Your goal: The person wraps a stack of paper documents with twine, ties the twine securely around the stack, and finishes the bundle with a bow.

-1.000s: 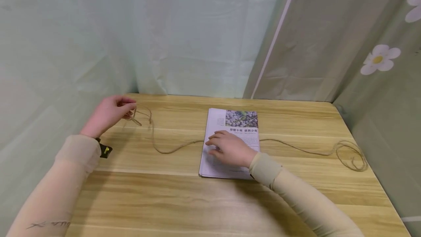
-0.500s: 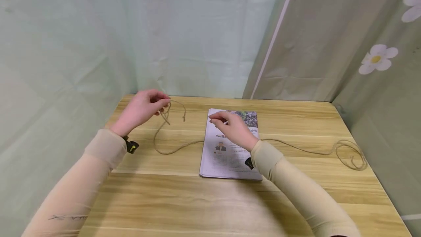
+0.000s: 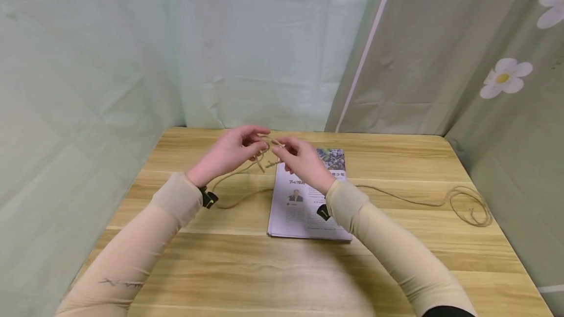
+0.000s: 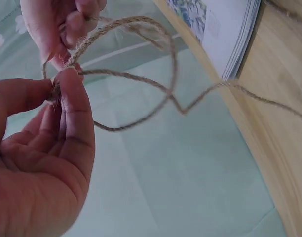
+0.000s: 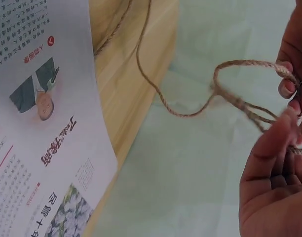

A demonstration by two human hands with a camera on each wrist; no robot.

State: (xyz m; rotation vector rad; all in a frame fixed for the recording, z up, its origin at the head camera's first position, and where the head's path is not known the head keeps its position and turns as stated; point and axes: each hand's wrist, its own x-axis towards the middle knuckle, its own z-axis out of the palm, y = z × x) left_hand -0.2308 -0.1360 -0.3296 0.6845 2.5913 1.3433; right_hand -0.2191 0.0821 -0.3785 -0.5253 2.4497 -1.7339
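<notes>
Thin brown twine (image 4: 136, 77) hangs in loops from my two hands, held up over the back of the table. My left hand (image 3: 233, 153) pinches it between thumb and forefinger, just left of the stack of printed papers (image 3: 293, 219). Close by, fingertips almost meeting it, my right hand (image 3: 304, 160) pinches the twine too, above the top of the stack. A loop and a short end show around the fingers in the left wrist view. From there the twine runs down to the table and under the papers. The exact crossing between the fingertips is partly hidden.
The far length of twine comes out right of the papers and ends in a loose coil (image 3: 469, 207) near the right edge of the wooden table (image 3: 220, 268). A pale green curtain (image 3: 264, 62) hangs behind the table and at both sides.
My left hand has moved right with the twine, from the table's left side to the papers. My right hand has lifted off the papers and now pinches the twine.
</notes>
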